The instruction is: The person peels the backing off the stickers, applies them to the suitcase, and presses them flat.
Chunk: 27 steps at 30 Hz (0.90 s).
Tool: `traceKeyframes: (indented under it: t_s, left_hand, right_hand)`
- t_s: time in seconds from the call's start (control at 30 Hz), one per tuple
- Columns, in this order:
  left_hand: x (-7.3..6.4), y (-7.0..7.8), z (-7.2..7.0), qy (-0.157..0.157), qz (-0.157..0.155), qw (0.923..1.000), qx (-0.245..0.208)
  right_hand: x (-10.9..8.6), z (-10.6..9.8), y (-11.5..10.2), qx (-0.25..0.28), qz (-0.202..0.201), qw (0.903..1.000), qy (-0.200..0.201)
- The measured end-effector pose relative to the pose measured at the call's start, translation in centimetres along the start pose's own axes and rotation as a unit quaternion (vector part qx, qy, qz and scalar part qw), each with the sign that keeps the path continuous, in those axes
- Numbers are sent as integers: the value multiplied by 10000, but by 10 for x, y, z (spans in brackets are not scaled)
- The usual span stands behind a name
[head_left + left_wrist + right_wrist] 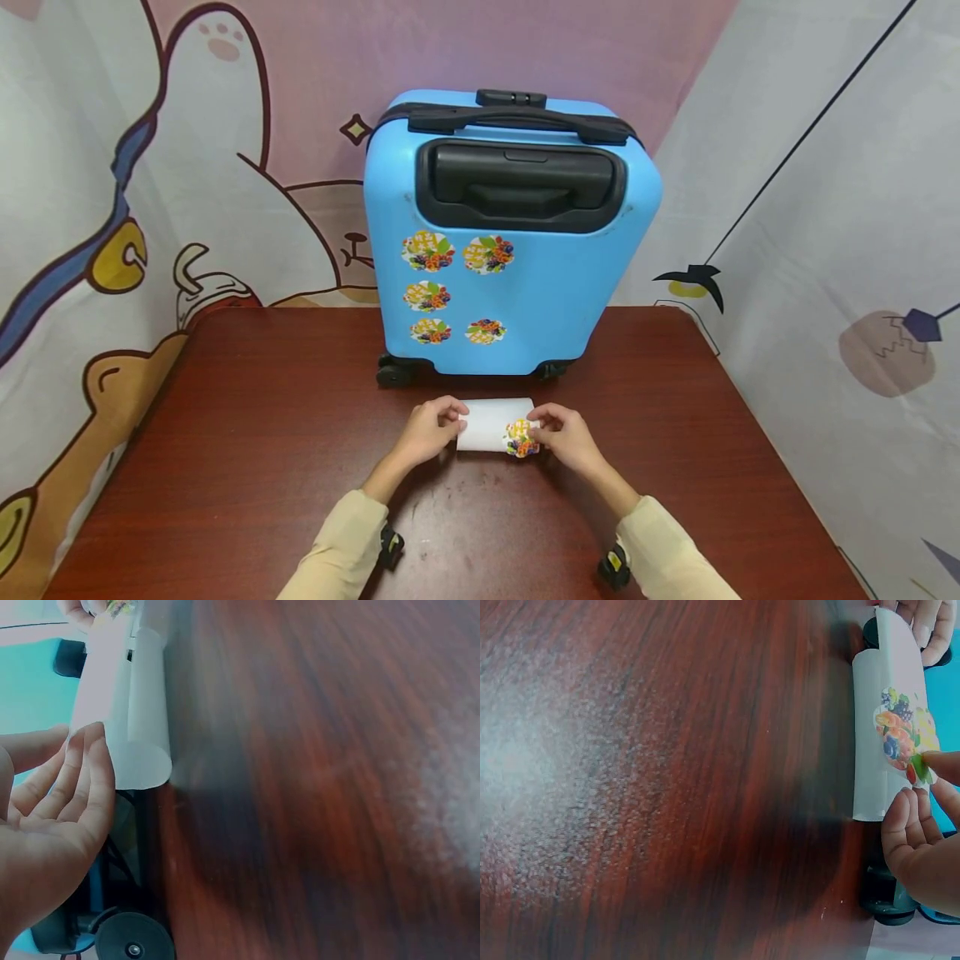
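Note:
A curled sheet of white sticker backing paper (491, 421) is held low over the table in front of the suitcase. My left hand (432, 429) pinches its left end; the left wrist view shows the paper (146, 712) rolled into a loose tube beside the fingertips. At the right end, my right hand (567, 437) pinches the edge of a round fruit sticker (519, 438) between thumb and finger. In the right wrist view the sticker (898, 731) lies over the paper's curve, its lower edge at the fingertips, while the other fingers curl beneath the paper's end.
A light blue suitcase (555, 283) stands upright at the back of the brown table (247, 450). Several fruit stickers (427, 251) are on its front, left of the middle. Its black wheels (395, 372) rest on the tabletop. A printed cloth (787, 208) hangs behind.

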<state>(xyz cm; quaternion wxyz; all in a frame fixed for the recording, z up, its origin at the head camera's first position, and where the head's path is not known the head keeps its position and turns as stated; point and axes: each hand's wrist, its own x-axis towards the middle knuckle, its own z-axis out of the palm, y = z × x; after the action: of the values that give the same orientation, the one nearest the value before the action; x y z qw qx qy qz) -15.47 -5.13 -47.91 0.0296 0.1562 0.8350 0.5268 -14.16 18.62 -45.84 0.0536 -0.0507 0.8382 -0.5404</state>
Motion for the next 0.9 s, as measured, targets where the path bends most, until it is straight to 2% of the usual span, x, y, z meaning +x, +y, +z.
traceKeyframes:
  t_s: [0.1,0.23,0.4,0.47,0.7,0.9]
  left_hand:
    - [1,3,0,-2,-58,9997,-224]
    - [1,6,0,-48,-135,9987,-486]
    - [1,6,2,-50,-154,9985,-517]
    - [1,5,3,-57,-156,9987,-490]
    - [1,5,2,-48,-143,9989,-444]
    - [1,5,2,-86,-185,9986,-478]
  right_hand:
    - [4,0,11,-78,-60,9999,83]
    - [5,0,15,-74,-114,9998,154]
    - [5,1,15,-168,11,9997,204]
    - [4,1,13,-179,73,9996,190]
    - [-6,-1,-12,-100,-76,9999,69]
    - [1,0,10,-367,-37,9989,280]
